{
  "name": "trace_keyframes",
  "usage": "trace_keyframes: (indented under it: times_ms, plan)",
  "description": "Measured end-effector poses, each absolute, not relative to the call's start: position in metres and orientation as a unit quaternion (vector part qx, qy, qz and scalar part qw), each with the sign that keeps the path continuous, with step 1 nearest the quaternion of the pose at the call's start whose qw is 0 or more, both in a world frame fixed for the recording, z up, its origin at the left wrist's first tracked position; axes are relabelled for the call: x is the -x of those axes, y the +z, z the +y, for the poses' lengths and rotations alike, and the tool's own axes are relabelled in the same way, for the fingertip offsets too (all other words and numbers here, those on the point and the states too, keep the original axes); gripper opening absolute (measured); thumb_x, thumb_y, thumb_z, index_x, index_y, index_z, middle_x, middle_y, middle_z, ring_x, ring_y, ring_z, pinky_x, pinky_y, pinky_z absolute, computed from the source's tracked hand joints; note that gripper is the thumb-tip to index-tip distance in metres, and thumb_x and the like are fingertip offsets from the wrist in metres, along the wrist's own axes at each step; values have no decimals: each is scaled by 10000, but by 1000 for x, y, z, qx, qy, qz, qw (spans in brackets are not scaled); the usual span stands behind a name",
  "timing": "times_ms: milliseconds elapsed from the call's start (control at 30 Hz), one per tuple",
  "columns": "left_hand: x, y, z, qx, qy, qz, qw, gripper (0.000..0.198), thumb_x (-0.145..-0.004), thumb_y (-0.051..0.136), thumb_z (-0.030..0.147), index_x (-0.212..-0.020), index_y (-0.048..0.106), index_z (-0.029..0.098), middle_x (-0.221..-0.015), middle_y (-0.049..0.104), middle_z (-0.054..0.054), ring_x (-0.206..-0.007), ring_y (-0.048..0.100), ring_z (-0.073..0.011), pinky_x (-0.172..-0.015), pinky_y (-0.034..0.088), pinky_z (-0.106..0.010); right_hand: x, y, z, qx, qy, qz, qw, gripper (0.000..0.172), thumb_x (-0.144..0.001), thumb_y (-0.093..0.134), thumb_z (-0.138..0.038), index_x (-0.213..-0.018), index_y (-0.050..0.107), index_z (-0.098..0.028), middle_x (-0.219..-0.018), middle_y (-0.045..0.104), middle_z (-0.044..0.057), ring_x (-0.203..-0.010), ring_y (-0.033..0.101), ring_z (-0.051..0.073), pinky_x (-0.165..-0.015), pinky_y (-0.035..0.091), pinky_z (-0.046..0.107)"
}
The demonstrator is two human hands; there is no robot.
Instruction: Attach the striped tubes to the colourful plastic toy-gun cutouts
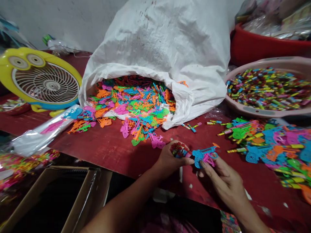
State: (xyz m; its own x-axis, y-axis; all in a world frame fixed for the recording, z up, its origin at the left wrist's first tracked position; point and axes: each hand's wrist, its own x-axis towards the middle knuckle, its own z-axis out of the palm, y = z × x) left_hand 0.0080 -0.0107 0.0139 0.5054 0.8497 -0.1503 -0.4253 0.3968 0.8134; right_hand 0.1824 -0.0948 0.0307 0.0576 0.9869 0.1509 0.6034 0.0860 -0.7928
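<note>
My left hand (169, 159) is closed around a small bunch of striped tubes (179, 149) in red and other colours, whose ends poke out past the fingers. My right hand (224, 178) pinches a blue and pink moulded plastic toy (203, 156) with a mesh part, holding it right beside the tubes. Both hands hover over a dark red table top (102, 152). A heap of similar neon plastic toys (136, 110) spills from the mouth of a white woven sack (165, 42) in front of me.
A pink basin (267, 63) full of striped tubes stands at the right, above a loose pile of plastic toys (274, 145). A yellow cartoon-faced fan (40, 77) sits at the left, a cardboard box (58, 197) below the table edge, and a red tub (262, 45) behind.
</note>
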Motion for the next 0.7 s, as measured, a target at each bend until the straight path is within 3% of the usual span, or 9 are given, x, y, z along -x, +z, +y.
trace_keyframes:
  times_ms: [167, 533, 700]
  plan:
    - [-3, 11, -8, -392, 328, 248, 823, 509, -429, 948, 293, -778, 618, 126, -641, 578, 33, -574, 503, -83, -570, 408, -220, -184, 35, -96, 610, 228, -663, 368, 178, -959, 530, -318, -824, 598, -222, -661, 636, -15, -598, 606, 136, -592, 444, 235]
    - [0, 6, -5, -443, 294, 233, 815, 497, -475, 933, 281, -797, 581, 140, -656, 559, 44, -596, 488, -82, -585, 401, -217, -177, 38, -98, 619, 210, -660, 371, 231, -940, 554, -330, -739, 561, -217, -590, 592, -29, -529, 555, 118, -568, 411, 234]
    - [-1, 3, -6, -446, 307, 242, 805, 500, -477, 931, 279, -800, 576, 140, -661, 550, 52, -598, 462, -72, -583, 374, -211, -175, 30, -94, 630, 341, -580, 389, 242, -960, 522, -410, -834, 584, -212, -597, 609, -20, -566, 561, 135, -596, 437, 244]
